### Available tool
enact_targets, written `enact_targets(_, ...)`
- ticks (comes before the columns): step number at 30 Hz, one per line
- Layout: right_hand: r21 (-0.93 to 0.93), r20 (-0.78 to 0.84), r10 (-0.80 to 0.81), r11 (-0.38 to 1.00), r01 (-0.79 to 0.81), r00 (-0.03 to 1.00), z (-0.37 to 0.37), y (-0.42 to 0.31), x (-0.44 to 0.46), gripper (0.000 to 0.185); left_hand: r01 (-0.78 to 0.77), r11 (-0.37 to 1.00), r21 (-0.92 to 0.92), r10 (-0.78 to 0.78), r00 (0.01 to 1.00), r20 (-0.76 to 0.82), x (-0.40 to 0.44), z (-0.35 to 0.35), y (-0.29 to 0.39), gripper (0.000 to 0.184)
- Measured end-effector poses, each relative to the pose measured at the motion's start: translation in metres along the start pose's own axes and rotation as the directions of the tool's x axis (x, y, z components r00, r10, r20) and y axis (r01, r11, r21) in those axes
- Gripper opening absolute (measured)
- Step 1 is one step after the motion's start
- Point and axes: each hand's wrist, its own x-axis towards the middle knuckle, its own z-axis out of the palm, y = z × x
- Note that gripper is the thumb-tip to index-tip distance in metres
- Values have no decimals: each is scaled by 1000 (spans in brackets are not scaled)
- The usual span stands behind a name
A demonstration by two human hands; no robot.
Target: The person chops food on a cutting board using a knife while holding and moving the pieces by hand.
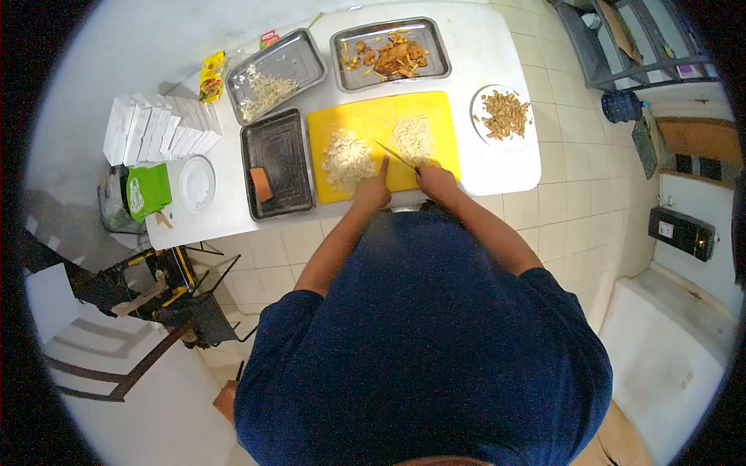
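Straight to the yellow board, and gripping the knife by its handle in the right hand, close to the near edge. Slanting on its long axis from near right to far left, handle toward the body, tip away, right in the gap between two pale heaps. Over to the left hand: reaching in from the near edge, forefinger stretched out to the blade. Touching it or just above? Cannot tell from so high up, nor make out the curl of the other fingers.

And here, the matter of sides: left heap, coarser, just beside the left hand; right heap, finer, just beyond the right hand. Tip close by the coarse one, handle end close under the fine one. By rough judgement, all turning on that slant, with the right hand nearer the fine heap and the left nearer the coarse.

Around the board on the white surface: to the right, a plate of brown bits; to the left, a dark tray with an orange block; beyond, a steel tray of brown pieces.
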Motion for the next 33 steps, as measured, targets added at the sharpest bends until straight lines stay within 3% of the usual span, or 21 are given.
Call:
enact_targets(7,-54,18,20,998,-19,1000,-36,-10,-12,34,43,999,26,-44,998,52,-4,-10,8,92)
enact_targets(13,-38,46,2,999,0,999,-10,-2,-24,32,90,996,6,-90,988,128,-1,-16,10,92)
enact_targets(16,-44,-20,-61,997,60,998,0,3,-19,31,94,996,3,-94,986,139,-2,-17,11,92)
enact_targets(22,-124,25,-41,991,44,999,-3,-8,-5,29,16,1000,24,-18,996,84,-2,-13,5,92)
enact_targets(31,-106,-54,-100,990,94,994,4,1,-15,28,58,998,15,-59,993,102,0,-13,8,91)
enact_targets(33,-142,8,-72,987,73,997,0,-3,-8,28,51,998,31,-53,994,98,1,-14,9,91)
